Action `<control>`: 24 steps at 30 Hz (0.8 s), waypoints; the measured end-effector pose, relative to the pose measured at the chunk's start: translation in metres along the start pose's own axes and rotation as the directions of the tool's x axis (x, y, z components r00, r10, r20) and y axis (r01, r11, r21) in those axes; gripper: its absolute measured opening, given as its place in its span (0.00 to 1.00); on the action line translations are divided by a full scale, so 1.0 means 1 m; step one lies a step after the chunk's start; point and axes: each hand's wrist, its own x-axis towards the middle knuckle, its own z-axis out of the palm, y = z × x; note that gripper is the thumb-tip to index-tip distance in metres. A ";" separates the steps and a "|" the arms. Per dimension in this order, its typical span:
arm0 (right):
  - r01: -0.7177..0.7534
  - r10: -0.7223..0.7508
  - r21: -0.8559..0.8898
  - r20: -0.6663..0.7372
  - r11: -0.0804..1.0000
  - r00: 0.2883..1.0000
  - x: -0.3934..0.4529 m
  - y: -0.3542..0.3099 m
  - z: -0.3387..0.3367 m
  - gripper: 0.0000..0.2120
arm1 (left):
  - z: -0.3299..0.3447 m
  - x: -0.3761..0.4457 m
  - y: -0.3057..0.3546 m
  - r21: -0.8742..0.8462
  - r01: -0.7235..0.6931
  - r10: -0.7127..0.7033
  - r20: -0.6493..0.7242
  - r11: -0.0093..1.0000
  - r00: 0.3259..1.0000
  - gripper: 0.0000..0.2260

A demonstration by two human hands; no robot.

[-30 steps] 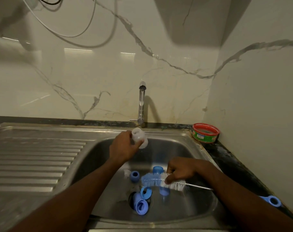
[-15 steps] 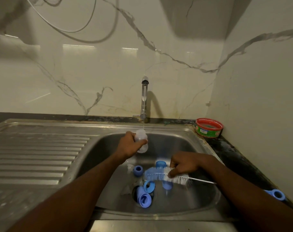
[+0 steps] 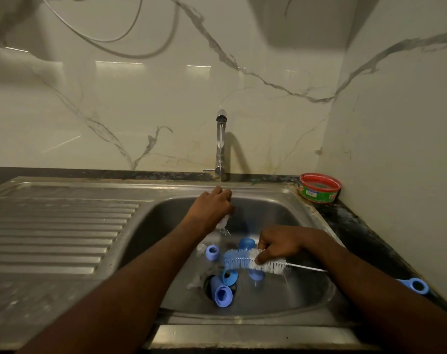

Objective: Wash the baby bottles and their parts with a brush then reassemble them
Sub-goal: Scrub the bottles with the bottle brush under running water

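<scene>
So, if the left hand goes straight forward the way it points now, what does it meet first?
Probably the thin water stream, which already reaches the left hand and the clear bottle it grips. Beyond that stands the tap at the sink rim; depth is unclear.

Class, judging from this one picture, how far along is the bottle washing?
Done: nothing visibly reassembled. In hand: left hand holds a clear bottle under the tap's stream; right hand grips the brush. Left: loose blue parts lie in the sink.

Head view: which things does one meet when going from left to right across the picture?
Ribbed draining board → left hand under the tap → right hand gripping the brush → red tub → blue ring.
</scene>
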 end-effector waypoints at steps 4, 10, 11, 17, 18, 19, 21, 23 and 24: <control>0.005 -0.005 0.002 -0.023 1.000 1.000 -0.001 0.001 0.001 0.18 | 0.001 -0.001 -0.001 0.089 -0.033 0.033 0.004 0.995 0.999 0.26; 0.001 0.000 0.015 -0.022 1.000 1.000 -0.008 -0.003 -0.002 0.16 | 0.012 -0.016 -0.016 -0.165 0.193 -0.196 -0.001 0.967 0.981 0.26; -0.006 0.006 0.008 -0.025 1.000 1.000 -0.008 -0.004 -0.001 0.16 | 0.013 -0.020 -0.017 -0.326 0.287 -0.303 0.002 0.901 0.953 0.26; 0.076 -0.075 0.016 -0.048 0.997 0.996 -0.016 -0.029 0.001 0.20 | -0.010 -0.024 -0.003 -0.859 0.419 -0.609 0.170 0.294 0.775 0.23; 0.097 -0.096 0.020 -0.057 0.995 0.994 -0.018 -0.030 0.000 0.21 | -0.015 -0.022 0.001 -0.869 0.415 -0.597 0.188 0.269 0.780 0.24; 0.107 -0.105 0.024 -0.063 0.994 0.993 -0.020 -0.029 -0.001 0.21 | -0.020 -0.020 0.005 -0.874 0.416 -0.575 0.211 0.251 0.790 0.25; 0.104 -0.101 0.039 -0.070 0.994 0.992 -0.023 -0.023 -0.002 0.20 | -0.022 -0.014 0.008 -0.862 0.451 -0.545 0.269 0.232 0.794 0.24; 0.082 -0.077 0.059 -0.074 0.995 0.994 -0.025 -0.016 -0.002 0.19 | -0.017 -0.010 0.009 -0.852 0.482 -0.565 0.301 0.203 0.769 0.21; 0.078 -0.072 0.070 -0.085 0.994 0.994 -0.025 -0.014 -0.001 0.19 | -0.014 -0.010 0.009 -0.852 0.489 -0.584 0.304 0.187 0.753 0.21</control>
